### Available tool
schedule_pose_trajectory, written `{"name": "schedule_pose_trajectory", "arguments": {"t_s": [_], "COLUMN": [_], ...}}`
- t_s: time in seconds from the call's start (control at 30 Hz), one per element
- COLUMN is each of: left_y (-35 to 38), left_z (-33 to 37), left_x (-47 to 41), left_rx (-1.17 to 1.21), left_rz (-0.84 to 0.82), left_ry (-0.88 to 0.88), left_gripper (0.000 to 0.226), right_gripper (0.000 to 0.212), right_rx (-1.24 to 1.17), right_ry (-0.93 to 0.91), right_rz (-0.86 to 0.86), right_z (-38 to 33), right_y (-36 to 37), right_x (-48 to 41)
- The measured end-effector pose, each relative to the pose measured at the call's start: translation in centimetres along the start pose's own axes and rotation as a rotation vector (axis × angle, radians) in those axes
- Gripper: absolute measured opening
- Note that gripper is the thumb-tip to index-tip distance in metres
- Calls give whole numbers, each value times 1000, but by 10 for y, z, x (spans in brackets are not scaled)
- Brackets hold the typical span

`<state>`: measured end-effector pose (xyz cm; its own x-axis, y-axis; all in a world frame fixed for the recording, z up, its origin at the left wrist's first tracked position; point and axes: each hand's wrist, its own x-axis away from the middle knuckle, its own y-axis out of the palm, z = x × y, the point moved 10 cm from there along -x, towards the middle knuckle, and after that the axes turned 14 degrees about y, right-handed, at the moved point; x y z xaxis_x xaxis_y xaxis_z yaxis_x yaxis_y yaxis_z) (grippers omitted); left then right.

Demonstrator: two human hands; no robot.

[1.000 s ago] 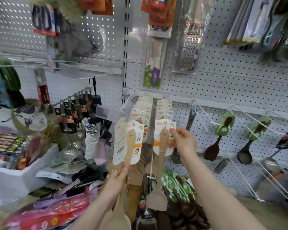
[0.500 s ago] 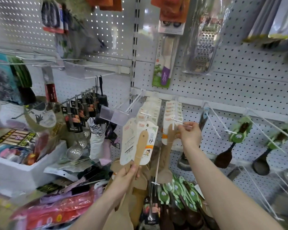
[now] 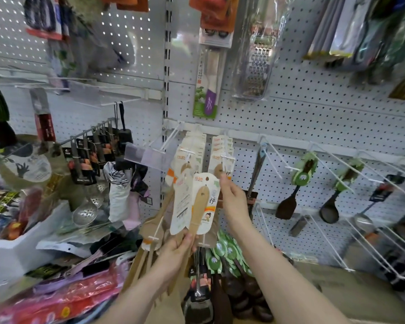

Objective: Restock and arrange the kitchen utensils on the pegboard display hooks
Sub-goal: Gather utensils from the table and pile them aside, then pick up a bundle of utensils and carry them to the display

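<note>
My left hand [image 3: 173, 251] grips the handles of a bundle of wooden spatulas on white cards [image 3: 197, 206], held upright in front of the pegboard [image 3: 313, 108]. My right hand [image 3: 232, 197] pinches the top right edge of the front card, just below the tip of the right hook. Two white hooks carry rows of the same carded wooden spatulas: the left row [image 3: 189, 155] and the right row [image 3: 222, 150]. More wooden spatulas hang lower, behind my left hand.
A black spatula [image 3: 288, 204] and a ladle [image 3: 329, 213] hang on green cards to the right, beside long bare white hooks [image 3: 384, 230]. Steel skimmers [image 3: 84, 213] hang at left above a white box [image 3: 21, 244]. Dark spoons with green tags [image 3: 229, 253] lie below.
The spatula my right hand held now hangs on the right hook. That hand has dropped to the front card, and my left hand has lifted its bundle closer to the hooks.
</note>
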<state>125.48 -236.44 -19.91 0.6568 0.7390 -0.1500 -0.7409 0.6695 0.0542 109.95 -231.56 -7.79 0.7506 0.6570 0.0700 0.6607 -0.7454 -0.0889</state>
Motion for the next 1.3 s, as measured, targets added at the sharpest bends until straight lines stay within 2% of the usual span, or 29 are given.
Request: {"name": "schedule_pose_trajectory", "arguments": {"t_s": [0.17, 0.3, 0.47, 0.53, 0.7, 0.83, 1.3], "left_y": [8, 4, -21, -27, -36, -27, -5], "left_z": [-5, 4, -7, -6, -3, 9, 3], "left_x": [8, 9, 0, -3, -12, -14, -35], "left_rx": [-36, -58, -125, -160, -240, -140, 23], "left_rz": [-60, -41, -2, 7, 41, 24, 31], "left_ry": [-24, -12, -30, -3, 118, 161, 115], "left_gripper": [34, 28, 75, 85, 60, 44, 53], "right_gripper": [18, 18, 23, 26, 22, 25, 19], "right_rx": [20, 32, 101, 136, 214, 237, 246], "right_ry": [-9, -11, -28, -34, -84, -130, -267], "right_rz": [70, 119, 212, 233, 234, 223, 30], "right_z": [4, -4, -20, -25, -33, -36, -37], "right_y": [-13, -20, -35, -38, -37, -35, -29], "right_x": [14, 16, 3, -3, -14, -20, -27]}}
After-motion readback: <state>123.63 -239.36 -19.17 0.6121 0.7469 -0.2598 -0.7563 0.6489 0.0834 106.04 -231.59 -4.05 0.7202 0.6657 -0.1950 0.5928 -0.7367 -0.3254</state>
